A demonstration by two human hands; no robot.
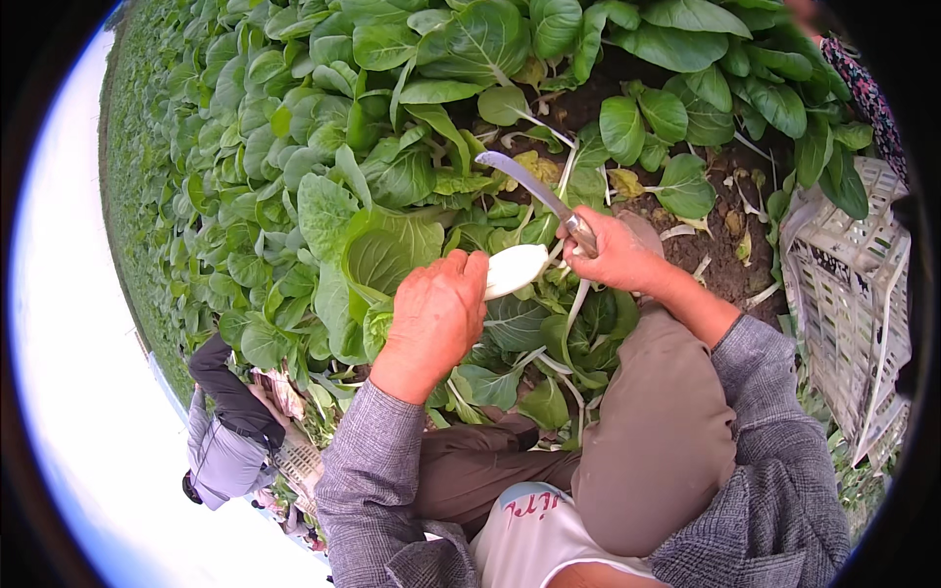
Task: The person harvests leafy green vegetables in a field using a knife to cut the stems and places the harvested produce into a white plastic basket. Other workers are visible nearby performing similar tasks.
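Note:
My left hand [439,314] is closed around a head of leafy greens [386,253]; its white stem base sticks out to the right and its broad leaves spread to the left. Just right of that base, my right hand [614,248] grips the handle of a curved knife [526,176], whose blade points up and to the left. The blade does not touch the held head. Loose leaves and pale stalks lie below both hands, around my bent legs.
Dense rows of leafy greens [242,147] cover the field. At the right stands a white plastic crate [853,272], with a patterned sleeve [864,103] above it. Another person [228,441] bends at the lower left beside a crate [300,467]. Cut stalks and yellow leaves litter the soil [724,257].

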